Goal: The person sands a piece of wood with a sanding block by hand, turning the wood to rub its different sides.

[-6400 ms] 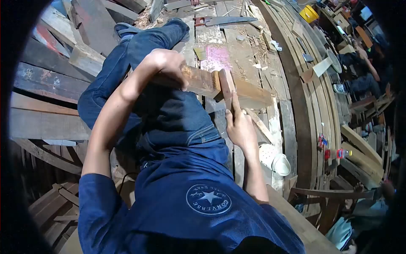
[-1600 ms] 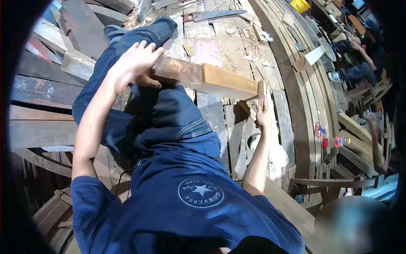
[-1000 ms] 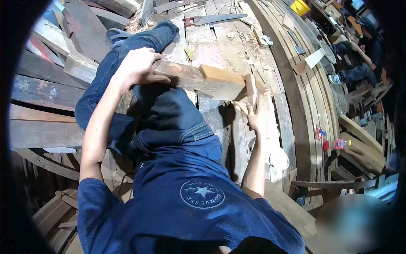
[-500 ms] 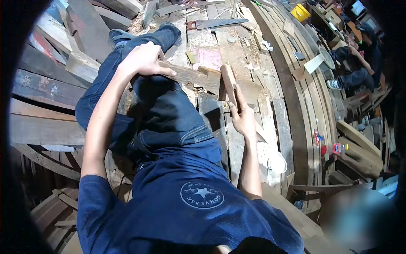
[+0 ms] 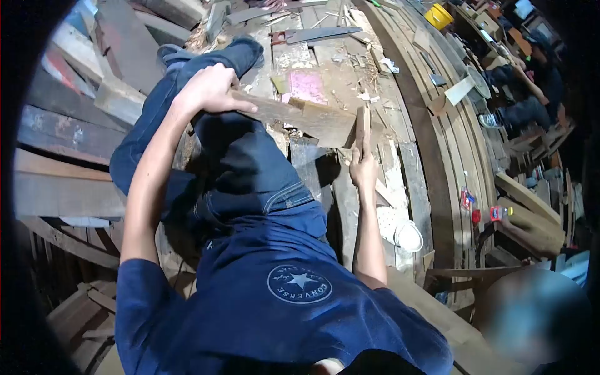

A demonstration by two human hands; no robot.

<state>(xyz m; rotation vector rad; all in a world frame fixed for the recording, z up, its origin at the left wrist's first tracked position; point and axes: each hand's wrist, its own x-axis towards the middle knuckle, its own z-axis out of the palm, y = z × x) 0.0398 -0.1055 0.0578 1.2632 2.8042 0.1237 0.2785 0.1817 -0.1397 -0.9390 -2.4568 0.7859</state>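
A wooden board (image 5: 325, 125) with a stepped, notched upper edge lies across from my raised thigh to the plank floor. My left hand (image 5: 212, 90) is closed over its near left end, thumb along the top. In my right hand (image 5: 364, 167) is a narrow wooden block (image 5: 363, 125), held upright against the right part of the board. My fingers lie along the block, and its underside is hidden.
A handsaw (image 5: 319, 35) lies on the planks beyond, with a pink sheet (image 5: 305, 86) nearer. A white clog (image 5: 406, 236) sits right of my legs. Long beams (image 5: 437, 144) run along the right, where another person (image 5: 531, 87) sits. Stacked timber (image 5: 69, 137) fills the left.
My right hand and the block have slid to the right along the board, and the block now stands more upright. My left hand keeps its place on the board.
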